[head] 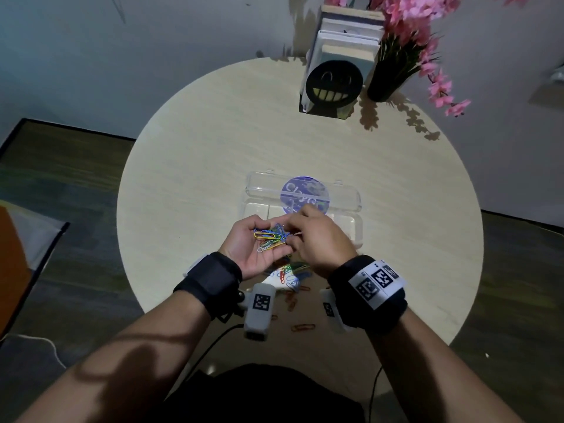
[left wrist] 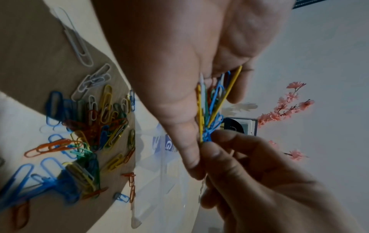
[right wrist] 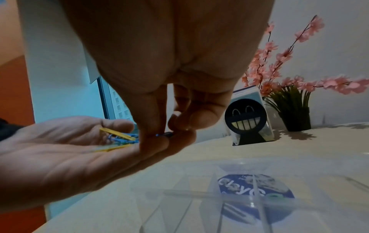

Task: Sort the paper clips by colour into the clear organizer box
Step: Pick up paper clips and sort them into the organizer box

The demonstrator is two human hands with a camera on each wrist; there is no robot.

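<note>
My left hand [head: 259, 244] lies palm up above the table and carries a bunch of coloured paper clips [head: 271, 235], blue, yellow, green and white. My right hand [head: 288, 232] pinches a blue clip [left wrist: 209, 137] at the edge of that bunch between thumb and forefinger. The clear organizer box [head: 354, 230] stands open just beyond the hands, and its lid [head: 259, 184] with a round blue sticker lies flat behind it. In the right wrist view the box's compartments [right wrist: 199, 195] lie right below the hands. A loose pile of mixed clips [head: 290, 274] lies on the table under my wrists.
A black smiling-face bookend [head: 334, 87] with books and a dark vase of pink flowers [head: 384, 83] stand at the round table's far edge. A few orange clips [head: 302, 326] lie near the front edge [head: 305, 355]. Cables hang from my wrists.
</note>
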